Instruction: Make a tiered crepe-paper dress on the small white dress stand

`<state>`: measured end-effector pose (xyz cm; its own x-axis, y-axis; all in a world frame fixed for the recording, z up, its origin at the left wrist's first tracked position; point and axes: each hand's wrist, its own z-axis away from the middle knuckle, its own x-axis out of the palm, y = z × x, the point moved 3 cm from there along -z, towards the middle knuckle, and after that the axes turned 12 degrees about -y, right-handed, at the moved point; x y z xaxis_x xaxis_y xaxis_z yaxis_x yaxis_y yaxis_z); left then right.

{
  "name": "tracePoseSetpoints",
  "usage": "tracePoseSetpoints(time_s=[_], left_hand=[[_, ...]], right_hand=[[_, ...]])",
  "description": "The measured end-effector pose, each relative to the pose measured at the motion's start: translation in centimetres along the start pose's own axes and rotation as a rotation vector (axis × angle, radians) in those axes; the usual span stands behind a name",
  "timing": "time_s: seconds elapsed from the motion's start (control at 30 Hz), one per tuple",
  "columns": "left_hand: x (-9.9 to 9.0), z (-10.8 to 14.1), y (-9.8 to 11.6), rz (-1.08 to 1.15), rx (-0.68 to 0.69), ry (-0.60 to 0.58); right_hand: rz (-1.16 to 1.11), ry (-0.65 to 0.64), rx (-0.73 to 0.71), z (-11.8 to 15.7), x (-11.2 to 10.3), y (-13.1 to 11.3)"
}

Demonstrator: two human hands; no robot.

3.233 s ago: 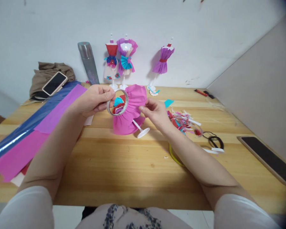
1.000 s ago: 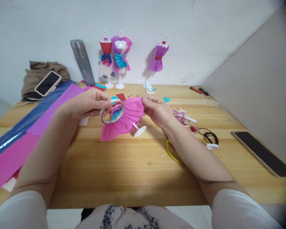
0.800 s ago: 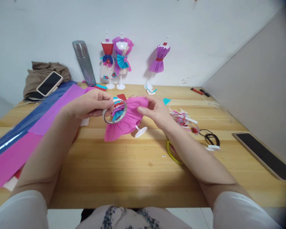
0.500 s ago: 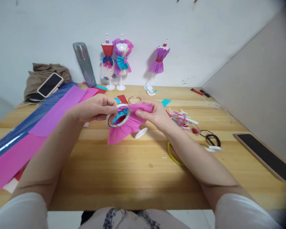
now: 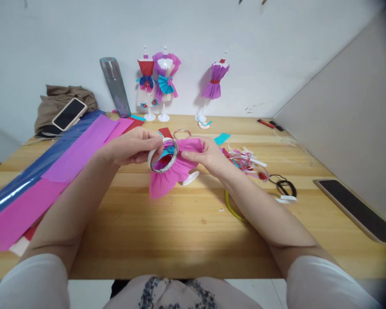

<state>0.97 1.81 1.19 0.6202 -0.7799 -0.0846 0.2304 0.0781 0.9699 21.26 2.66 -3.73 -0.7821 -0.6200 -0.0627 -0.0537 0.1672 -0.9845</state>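
My left hand (image 5: 140, 146) is closed on a roll of white tape (image 5: 151, 159), gripping its upper left rim. Right beside it, my right hand (image 5: 207, 155) pinches gathered pink crepe paper (image 5: 167, 182) between thumb and fingers. The pink paper hangs in pleats behind and below the tape ring. Through the ring some turquoise paper shows. Below the pink paper a white round stand base (image 5: 191, 178) sticks out, tilted; the rest of that stand is hidden.
Against the wall stand several small dress forms (image 5: 215, 81) in paper dresses and a grey bottle (image 5: 116, 88). Pink and purple paper sheets (image 5: 73, 154) lie at left, with a phone (image 5: 70, 114) on brown cloth behind. Paper scraps (image 5: 244, 159), a yellow ring (image 5: 233, 210) and another phone (image 5: 354, 208) lie at right.
The tape roll, in my left hand, has shifted slightly right, closer to my right hand. The hanging pink paper has moved a little right with it. Both hands keep their hold.
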Motion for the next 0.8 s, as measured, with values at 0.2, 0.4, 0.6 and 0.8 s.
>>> tracePoseSetpoints(time_s=[0.2, 0.4, 0.6, 0.8], left_hand=[[1.0, -0.8, -0.2, 0.042, 0.022, 0.048], [2.0, -1.7, -0.7, 0.078, 0.051, 0.071], [2.7, -2.3, -0.8, -0.269, 0.14, 0.307], [3.5, -1.1, 0.3, -0.596, 0.324, 0.731]], right_hand=[[0.02, 0.046, 0.003, -0.2, 0.8, 0.4], [0.134, 0.155, 0.048, -0.2, 0.8, 1.5], [0.225, 0.278, 0.067, -0.3, 0.9, 1.4], [0.18, 0.286, 0.089, -0.3, 1.0, 1.0]])
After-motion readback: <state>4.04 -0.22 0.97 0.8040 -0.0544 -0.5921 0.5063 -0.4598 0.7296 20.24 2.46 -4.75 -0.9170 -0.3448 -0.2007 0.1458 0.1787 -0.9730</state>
